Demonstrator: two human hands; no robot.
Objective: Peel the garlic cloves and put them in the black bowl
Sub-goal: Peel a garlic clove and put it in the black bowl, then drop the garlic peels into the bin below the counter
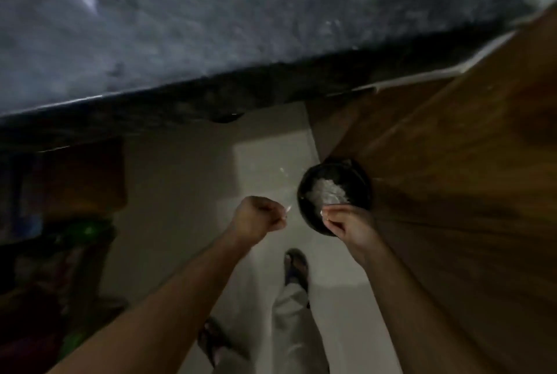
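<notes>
Hands first: left hand (259, 217) was balled up, pinching some pale scrap, too blurry to name. Right hand (346, 223) gripped the black bowl (304, 193) by its rim, whitish stuff inside, held beside the wooden cabinet (452, 178). No readable writing anywhere.

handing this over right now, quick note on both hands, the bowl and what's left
Left hand: fist closed, a small pale scrap at its fingertips; too blurred to name.
Right hand: grips the near rim of the black bowl, held above the floor, off the counter.
Done: a pale heap lies in the bowl; cloves or skins, cannot tell.
Left: cannot tell; no unpeeled garlic in view.
</notes>
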